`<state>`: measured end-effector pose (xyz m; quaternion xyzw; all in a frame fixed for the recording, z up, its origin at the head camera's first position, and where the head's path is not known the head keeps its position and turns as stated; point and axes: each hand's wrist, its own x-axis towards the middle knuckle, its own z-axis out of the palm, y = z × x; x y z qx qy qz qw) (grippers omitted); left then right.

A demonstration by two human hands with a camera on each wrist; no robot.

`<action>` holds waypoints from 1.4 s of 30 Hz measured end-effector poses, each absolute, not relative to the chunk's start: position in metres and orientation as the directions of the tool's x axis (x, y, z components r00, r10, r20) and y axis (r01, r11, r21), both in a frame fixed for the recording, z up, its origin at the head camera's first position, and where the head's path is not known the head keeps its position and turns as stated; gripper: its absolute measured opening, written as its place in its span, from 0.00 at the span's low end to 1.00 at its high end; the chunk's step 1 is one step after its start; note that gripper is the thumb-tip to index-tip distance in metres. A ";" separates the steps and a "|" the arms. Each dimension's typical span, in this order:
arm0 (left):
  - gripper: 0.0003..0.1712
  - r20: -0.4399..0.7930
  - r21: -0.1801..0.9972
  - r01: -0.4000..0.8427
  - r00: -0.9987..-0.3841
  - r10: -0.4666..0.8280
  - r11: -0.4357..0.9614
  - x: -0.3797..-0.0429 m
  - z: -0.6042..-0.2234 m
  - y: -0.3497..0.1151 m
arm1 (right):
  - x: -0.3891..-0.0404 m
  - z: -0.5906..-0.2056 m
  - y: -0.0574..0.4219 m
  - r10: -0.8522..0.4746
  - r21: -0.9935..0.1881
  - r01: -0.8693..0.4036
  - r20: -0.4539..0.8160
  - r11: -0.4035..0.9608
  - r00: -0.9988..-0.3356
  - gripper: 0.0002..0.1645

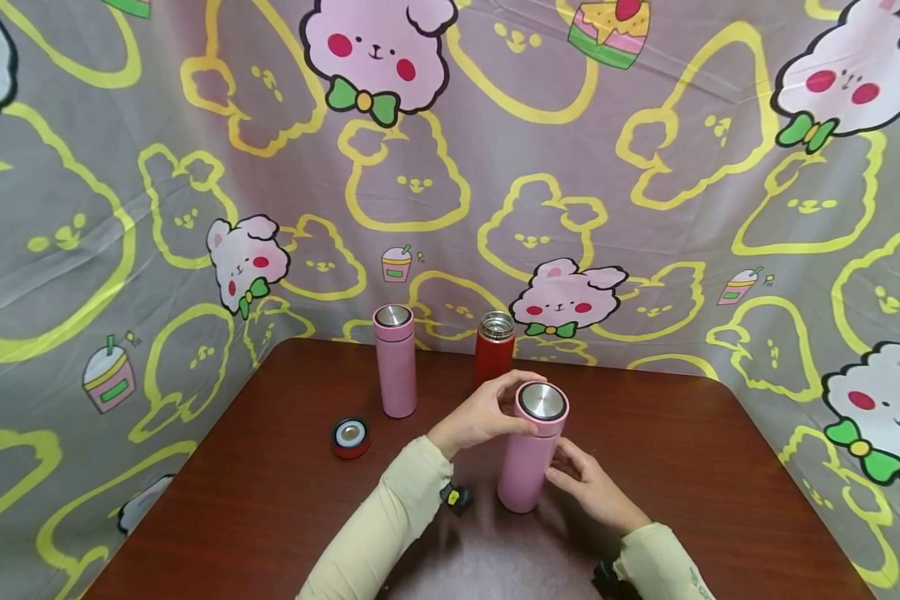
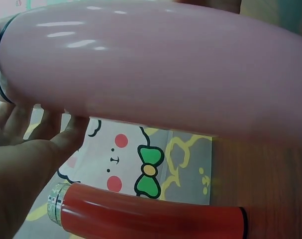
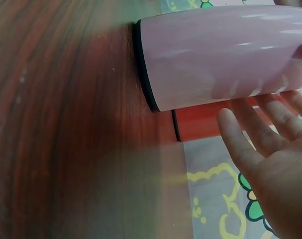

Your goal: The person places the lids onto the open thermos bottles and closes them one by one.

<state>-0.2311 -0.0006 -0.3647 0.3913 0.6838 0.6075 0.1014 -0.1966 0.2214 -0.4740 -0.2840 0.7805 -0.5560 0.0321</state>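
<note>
My left hand [image 1: 487,417] grips a pink thermos flask [image 1: 528,471] by its lid end, thumb on the near side and fingers behind. The lid has a steel disc on top and is on the flask. Beside the lower body is my right hand [image 1: 596,490], its fingertips right at the wall; in the right wrist view its fingers [image 3: 235,132] look fairly straight. Behind the flask stands a red thermos [image 1: 492,354], its steel neck bare. A second pink thermos [image 1: 397,375] with its lid on stands upright at back left.
A red and black lid [image 1: 351,437] lies on the brown table [image 1: 270,467], left of my left hand, its inside facing up. Close behind the table's back edge hangs a printed cloth [image 1: 412,200], which also runs along both sides.
</note>
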 end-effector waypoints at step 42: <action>0.39 0.372 0.922 0.327 -0.590 0.717 -0.209 -0.237 -0.372 -0.004 | -0.193 -0.454 0.206 -0.497 -0.864 -0.453 0.301 0.218 -0.814 0.40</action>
